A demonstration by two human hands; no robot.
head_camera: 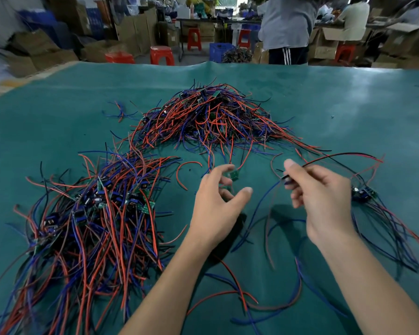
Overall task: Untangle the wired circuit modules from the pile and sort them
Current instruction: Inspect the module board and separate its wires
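Two hands work over wired circuit modules on a green desk.

The right hand pinches the wires of one module, blurred, between thumb and fingers, with red and black wires going off to the right. The left hand is spread with loose curved fingers, just beside a small green module; I cannot tell if it touches it. The tangled pile lies far in the middle, a sorted bunch near left, a smaller group at the right.
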